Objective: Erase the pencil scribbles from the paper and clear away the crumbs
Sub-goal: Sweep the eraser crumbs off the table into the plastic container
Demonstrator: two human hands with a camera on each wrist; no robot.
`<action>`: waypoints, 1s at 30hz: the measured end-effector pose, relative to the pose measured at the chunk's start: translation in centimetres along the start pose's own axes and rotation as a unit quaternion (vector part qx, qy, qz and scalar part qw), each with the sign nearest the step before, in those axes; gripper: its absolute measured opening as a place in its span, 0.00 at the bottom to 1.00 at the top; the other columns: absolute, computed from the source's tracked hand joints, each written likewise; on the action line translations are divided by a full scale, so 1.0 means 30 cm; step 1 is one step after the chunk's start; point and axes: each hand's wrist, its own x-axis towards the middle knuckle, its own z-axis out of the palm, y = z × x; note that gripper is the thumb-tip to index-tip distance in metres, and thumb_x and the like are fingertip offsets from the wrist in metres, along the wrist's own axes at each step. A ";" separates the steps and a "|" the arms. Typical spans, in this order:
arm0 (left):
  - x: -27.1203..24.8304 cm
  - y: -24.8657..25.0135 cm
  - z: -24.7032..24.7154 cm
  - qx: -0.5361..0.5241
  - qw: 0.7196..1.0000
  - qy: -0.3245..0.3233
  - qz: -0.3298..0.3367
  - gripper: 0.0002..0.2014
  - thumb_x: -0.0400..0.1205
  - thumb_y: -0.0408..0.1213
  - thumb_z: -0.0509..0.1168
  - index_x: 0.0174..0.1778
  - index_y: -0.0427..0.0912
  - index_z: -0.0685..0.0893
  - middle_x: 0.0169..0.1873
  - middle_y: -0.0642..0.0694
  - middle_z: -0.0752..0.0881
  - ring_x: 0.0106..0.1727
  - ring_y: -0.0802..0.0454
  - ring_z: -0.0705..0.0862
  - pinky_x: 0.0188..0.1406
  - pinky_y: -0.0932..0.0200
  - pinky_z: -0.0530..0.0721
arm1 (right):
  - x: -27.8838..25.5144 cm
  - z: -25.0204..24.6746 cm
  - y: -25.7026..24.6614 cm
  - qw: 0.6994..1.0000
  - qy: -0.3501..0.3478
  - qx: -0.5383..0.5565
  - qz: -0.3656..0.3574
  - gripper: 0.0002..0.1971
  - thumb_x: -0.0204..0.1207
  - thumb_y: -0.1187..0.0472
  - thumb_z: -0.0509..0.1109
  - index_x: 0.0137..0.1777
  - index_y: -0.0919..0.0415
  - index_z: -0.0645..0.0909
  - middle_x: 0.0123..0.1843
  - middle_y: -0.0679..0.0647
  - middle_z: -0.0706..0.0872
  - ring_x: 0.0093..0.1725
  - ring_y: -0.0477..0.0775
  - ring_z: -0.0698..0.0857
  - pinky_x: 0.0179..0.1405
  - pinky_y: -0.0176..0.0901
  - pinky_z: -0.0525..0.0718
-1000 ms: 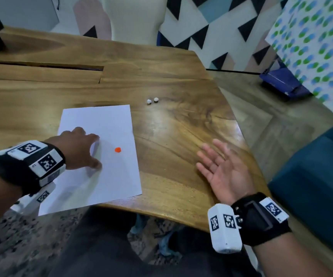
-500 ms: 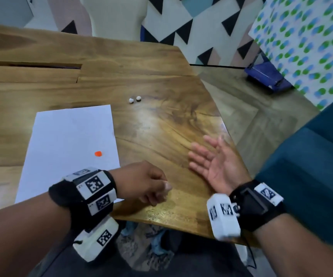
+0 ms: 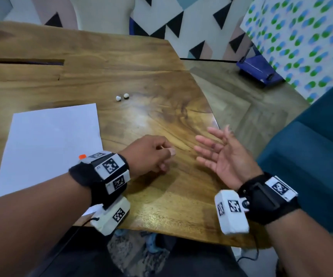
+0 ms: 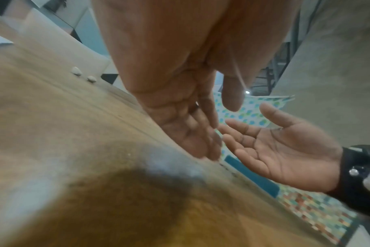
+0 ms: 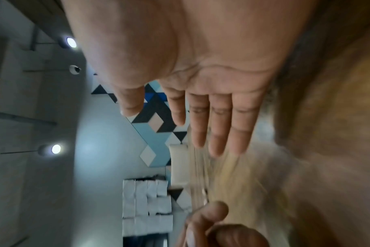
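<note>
A person's left hand (image 3: 149, 154), fingers (image 4: 192, 133) curled loosely and holding nothing that can be made out, hovers over the wooden table (image 3: 161, 116) at center frame. Just to its right the right hand (image 3: 227, 156) lies palm up, fingers (image 5: 217, 127) spread wide, at the table's right edge. The white paper (image 3: 47, 144) lies at left of the frame, a small orange eraser (image 3: 82, 156) on it beside the left wristband. Two small white earbuds (image 3: 122, 96) sit above the paper's upper right corner.
</note>
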 end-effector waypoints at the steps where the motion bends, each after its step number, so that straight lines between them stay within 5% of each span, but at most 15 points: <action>1: -0.022 -0.006 0.001 -0.023 0.998 -0.054 -0.021 0.08 0.89 0.39 0.66 0.52 0.37 0.86 0.39 0.39 0.92 0.39 0.44 0.92 0.46 0.45 0.91 | -0.046 -0.003 0.015 0.999 -0.039 0.005 0.023 0.33 0.81 0.33 0.57 0.74 0.57 0.76 0.68 0.66 0.85 0.61 0.66 0.87 0.56 0.59 0.87; 4: -0.103 -0.038 0.014 -0.005 0.966 -0.235 -0.106 0.16 0.90 0.44 0.65 0.54 0.30 0.84 0.42 0.35 0.92 0.40 0.43 0.91 0.41 0.51 0.88 | -0.173 -0.029 0.119 0.973 -0.173 -0.048 0.145 0.37 0.79 0.31 0.53 0.72 0.63 0.76 0.65 0.72 0.85 0.59 0.73 0.87 0.51 0.58 0.88; 6: -0.119 -0.055 0.030 0.020 0.954 -0.268 -0.134 0.19 0.89 0.47 0.66 0.56 0.31 0.85 0.43 0.36 0.92 0.40 0.45 0.90 0.38 0.56 0.86 | -0.185 -0.044 0.154 0.963 -0.182 -0.073 0.186 0.38 0.79 0.32 0.54 0.72 0.66 0.74 0.65 0.72 0.85 0.62 0.74 0.86 0.51 0.58 0.88; 15: 0.049 0.048 0.060 0.047 0.998 -0.051 0.013 0.14 0.88 0.46 0.66 0.51 0.37 0.87 0.45 0.45 0.94 0.47 0.46 0.93 0.50 0.53 0.90 | 0.053 -0.060 -0.016 0.997 0.068 0.008 0.019 0.31 0.80 0.31 0.59 0.65 0.59 0.80 0.69 0.65 0.86 0.62 0.62 0.89 0.57 0.59 0.86; 17: 0.026 0.053 0.027 0.037 0.997 -0.070 0.002 0.13 0.89 0.42 0.66 0.43 0.38 0.86 0.40 0.44 0.93 0.42 0.46 0.92 0.45 0.55 0.89 | 0.024 0.006 0.007 0.998 0.032 0.056 0.019 0.33 0.80 0.31 0.58 0.66 0.60 0.80 0.68 0.66 0.85 0.64 0.64 0.87 0.59 0.60 0.85; 22: -0.091 0.011 -0.058 0.068 0.952 -0.276 -0.111 0.18 0.79 0.50 0.66 0.43 0.38 0.92 0.44 0.38 0.94 0.44 0.42 0.92 0.53 0.47 0.88 | -0.050 0.251 0.203 0.982 -0.122 0.092 0.110 0.40 0.75 0.29 0.60 0.73 0.63 0.77 0.68 0.67 0.84 0.61 0.60 0.87 0.56 0.54 0.86; 26: -0.127 -0.029 -0.085 0.139 0.961 -0.216 -0.101 0.16 0.87 0.49 0.68 0.50 0.38 0.91 0.44 0.45 0.94 0.45 0.45 0.93 0.54 0.46 0.90 | 0.007 0.296 0.199 0.984 -0.087 0.105 0.118 0.40 0.78 0.29 0.57 0.77 0.60 0.72 0.72 0.69 0.81 0.69 0.64 0.84 0.75 0.61 0.76; 30: -0.163 -0.051 -0.164 0.113 0.986 -0.101 -0.069 0.14 0.89 0.44 0.65 0.52 0.37 0.90 0.46 0.47 0.94 0.47 0.46 0.93 0.52 0.50 0.90 | 0.096 0.178 0.095 0.985 0.068 0.156 0.006 0.34 0.82 0.32 0.57 0.75 0.59 0.74 0.75 0.68 0.78 0.72 0.65 0.81 0.76 0.63 0.76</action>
